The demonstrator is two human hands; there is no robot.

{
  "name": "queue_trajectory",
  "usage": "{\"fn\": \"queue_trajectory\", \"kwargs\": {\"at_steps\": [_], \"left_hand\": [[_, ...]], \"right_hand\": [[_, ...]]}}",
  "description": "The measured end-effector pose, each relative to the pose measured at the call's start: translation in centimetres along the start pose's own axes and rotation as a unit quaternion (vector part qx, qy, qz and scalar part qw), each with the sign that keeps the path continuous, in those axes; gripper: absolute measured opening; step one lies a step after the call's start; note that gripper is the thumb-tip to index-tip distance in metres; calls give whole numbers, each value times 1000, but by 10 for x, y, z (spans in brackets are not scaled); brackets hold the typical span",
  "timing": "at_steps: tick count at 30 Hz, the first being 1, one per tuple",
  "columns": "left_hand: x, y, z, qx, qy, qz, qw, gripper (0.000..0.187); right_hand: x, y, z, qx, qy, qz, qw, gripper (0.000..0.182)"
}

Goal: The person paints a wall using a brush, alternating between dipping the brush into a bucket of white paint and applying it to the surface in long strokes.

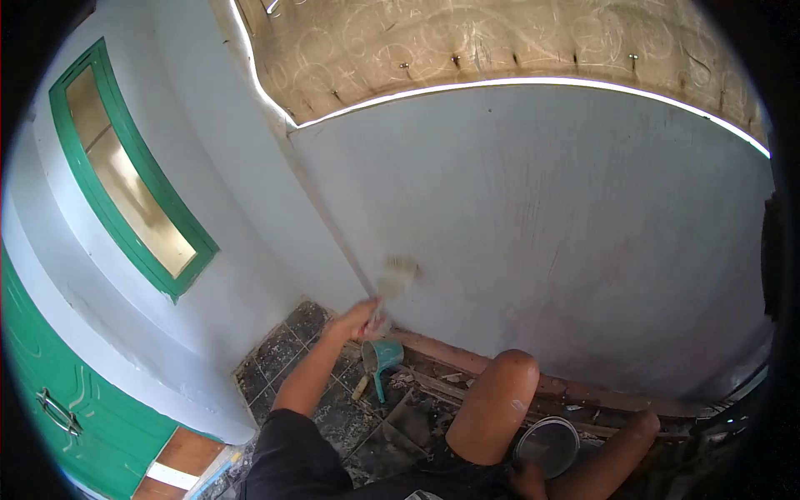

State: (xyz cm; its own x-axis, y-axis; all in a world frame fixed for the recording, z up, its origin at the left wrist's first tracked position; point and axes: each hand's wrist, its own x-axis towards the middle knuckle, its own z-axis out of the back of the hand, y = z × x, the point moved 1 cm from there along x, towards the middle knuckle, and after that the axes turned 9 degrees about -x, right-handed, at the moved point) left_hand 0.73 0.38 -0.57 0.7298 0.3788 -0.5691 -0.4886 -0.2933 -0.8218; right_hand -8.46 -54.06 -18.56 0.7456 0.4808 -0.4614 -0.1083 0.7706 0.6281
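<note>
My left hand [360, 320] is closed round the handle of a wide paintbrush [398, 273], stretched out toward the low part of the grey wall [517, 217]. The brush's pale bristles point up and look blurred against the wall near its left corner. Between my bent knees stands a round bucket [547, 446] with a light rim; its contents look dark grey. My right hand [527, 481] is down at the bucket's near left rim, seemingly gripping it, with the fingers partly in shadow. A teal dipper [383, 357] lies on the floor below my left hand.
Dusty dark tiles [367, 429] cover the floor, with debris and a small wooden-handled tool [361, 387] beside the dipper. Broken edging [442, 358] runs along the wall's foot. A green-framed window [125, 167] and a green door [83, 408] are at left. A brown sheet [500, 42] hangs above.
</note>
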Motion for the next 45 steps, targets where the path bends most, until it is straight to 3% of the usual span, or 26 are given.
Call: {"fn": "queue_trajectory", "kwargs": {"at_steps": [2,5,8,9,12,15,17,20,23,25,27,29,31,34,36,41,43,45], "left_hand": [[-7,34,14,-31,21,14,999,36],[-36,13,6,-166,58,-82,981,34],[-64,-84,2,-212,14,-244,946,34],[-87,-122,-9,-218,-6,-285,933,36],[-122,-205,-26,-135,109,-412,895,42],[-93,-233,-41,-67,76,-396,913,46],[-56,-206,-72,-157,73,-408,896,51],[-9,-139,-82,-173,69,-401,897,56],[32,-58,-68,-175,71,-326,926,58],[31,1,-68,-159,-13,-210,965,54],[34,65,-55,17,-29,-209,977,46],[38,129,-41,1,-29,-126,992,37],[14,147,-48,-87,37,-55,994,43],[-16,101,-58,-163,55,-82,982,42],[-29,39,-61,-168,-6,-136,976,45],[-80,-119,-86,-94,91,-359,924,49],[-79,-146,-98,-86,83,-395,911,49],[-46,-139,-104,-117,86,-360,921,50]], "right_hand": [[-13,21,19,-19,-18,66,998,42],[-29,27,28,25,-45,33,998,38],[-24,51,50,19,25,14,999,40],[-23,47,44,11,8,33,999,40],[-18,33,30,15,-11,61,998,41],[-15,35,30,51,5,48,998,41],[-13,30,27,47,-16,53,997,41],[-11,29,33,38,34,14,999,41],[-9,17,18,12,-33,-28,999,28],[-7,16,15,-5,-39,0,999,27],[-8,20,12,-19,-37,12,999,27],[-8,24,14,-30,-41,-2,999,26],[-6,18,13,-26,-33,-5,999,27],[-5,8,5,-20,-38,-25,999,28],[-4,8,5,-30,-33,-20,999,28],[8,0,-7,-40,-38,7,998,28],[-8,51,41,-31,2,-11,999,35],[-18,60,51,-14,12,-5,1000,40]]}}
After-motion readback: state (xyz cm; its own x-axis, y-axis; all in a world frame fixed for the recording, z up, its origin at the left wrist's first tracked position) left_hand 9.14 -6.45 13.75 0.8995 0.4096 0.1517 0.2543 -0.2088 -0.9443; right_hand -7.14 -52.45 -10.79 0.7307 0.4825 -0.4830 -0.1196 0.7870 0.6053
